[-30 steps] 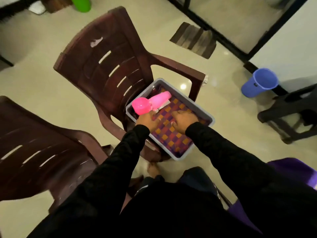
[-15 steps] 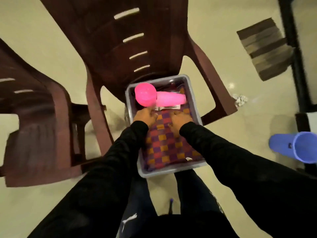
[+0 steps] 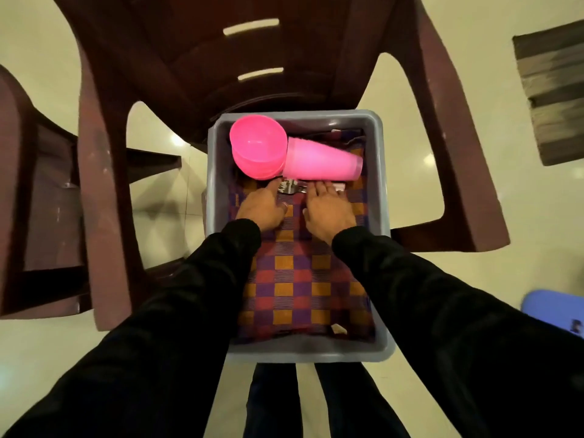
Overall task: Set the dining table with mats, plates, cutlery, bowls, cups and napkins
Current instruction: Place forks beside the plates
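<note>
Grey tub [image 3: 382, 172] on brown chair [image 3: 436, 128] holds checked purple/orange mats [image 3: 303, 279], pink bowls [image 3: 257, 147], pink cups [image 3: 322, 161], cutlery [image 3: 289, 186]. Left hand [image 3: 262, 207] & right hand [image 3: 327, 213] flat on mats, fingers straight, gripping nothing.

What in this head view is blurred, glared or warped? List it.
Head view: dim, warm light; wide-angle bending bows the brown chair arms outward; glare spots on the floor and on the grey bin rim; the striped floor mat at the right edge is smeared; pink bowls and cups look overexposed; black sleeves lose detail.
</note>
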